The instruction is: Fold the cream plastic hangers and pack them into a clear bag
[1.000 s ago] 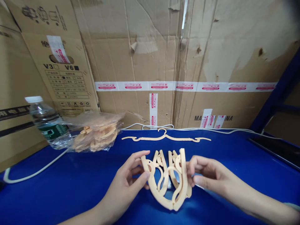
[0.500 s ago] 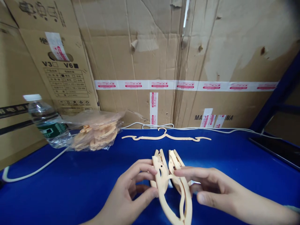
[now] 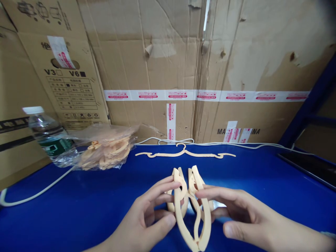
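The open hanger [image 3: 172, 154] lies spread on the blue table [image 3: 105, 196], hook pointing away from the person. In front of it, between the two hands, is the folded hanger [image 3: 207, 218], its two arms drawn into a narrow V whose closed end is farthest from the open hanger. More folded pieces [image 3: 180, 172] are partly hidden behind it, closer to the open hanger.

The left hand [image 3: 151, 206], front-left of the open hanger, has its fingers half curled about the V's left arm, the index finger across the front and the thumb beside the outer edge: a loose hold. The right hand [image 3: 245, 213], front-right of the open hanger, is half open, index finger over the V's right arm and thumb well apart (whether it really grips, I cannot tell).

Left of the open hanger sits a clear bag [image 3: 107, 148] full of similar pieces, and farther left a bottle [image 3: 54, 140] with a white cap. A white cable [image 3: 215, 144] runs behind the open hanger, with cardboard [image 3: 147, 73] beyond.
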A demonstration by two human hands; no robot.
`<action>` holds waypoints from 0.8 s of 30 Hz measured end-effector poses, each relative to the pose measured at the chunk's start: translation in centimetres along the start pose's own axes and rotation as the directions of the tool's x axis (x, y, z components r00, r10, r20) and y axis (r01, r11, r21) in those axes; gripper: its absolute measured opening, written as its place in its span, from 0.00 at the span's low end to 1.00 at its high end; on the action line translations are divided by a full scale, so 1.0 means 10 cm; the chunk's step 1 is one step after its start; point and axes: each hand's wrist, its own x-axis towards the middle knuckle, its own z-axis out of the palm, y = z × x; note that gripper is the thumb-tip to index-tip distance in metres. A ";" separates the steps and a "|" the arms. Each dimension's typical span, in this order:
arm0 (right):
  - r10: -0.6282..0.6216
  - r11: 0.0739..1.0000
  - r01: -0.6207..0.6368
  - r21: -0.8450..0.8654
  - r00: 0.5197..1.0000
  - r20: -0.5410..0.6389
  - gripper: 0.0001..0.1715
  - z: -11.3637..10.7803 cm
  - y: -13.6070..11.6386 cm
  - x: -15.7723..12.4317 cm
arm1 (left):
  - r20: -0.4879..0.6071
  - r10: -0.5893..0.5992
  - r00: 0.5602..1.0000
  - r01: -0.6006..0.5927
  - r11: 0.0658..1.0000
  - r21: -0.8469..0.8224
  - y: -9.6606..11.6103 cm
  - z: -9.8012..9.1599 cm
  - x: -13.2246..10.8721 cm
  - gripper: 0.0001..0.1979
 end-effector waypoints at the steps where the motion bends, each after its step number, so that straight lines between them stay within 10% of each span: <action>1: 0.008 1.000 -0.008 -0.024 1.000 0.001 0.25 0.00 0.00 -0.01 | 0.014 0.003 1.000 -0.003 1.000 0.020 0.00 0.00 -0.02 0.20; 8: 0.076 0.991 -0.074 -0.107 0.997 0.016 0.22 -0.04 0.00 -0.08 | 0.173 0.102 0.980 -0.150 0.946 0.287 0.11 0.02 -0.13 0.26; 16: 0.082 0.983 -0.126 -0.131 0.950 -0.300 0.29 -0.39 -0.12 0.02 | 0.267 0.171 0.948 -0.280 0.845 0.456 0.06 -0.04 -0.06 0.26; 24: 0.093 0.775 -0.268 -0.573 0.944 -0.317 0.33 -0.68 -0.14 -0.05 | 0.278 0.303 0.911 -0.402 0.514 0.758 -0.03 -0.07 -0.12 0.26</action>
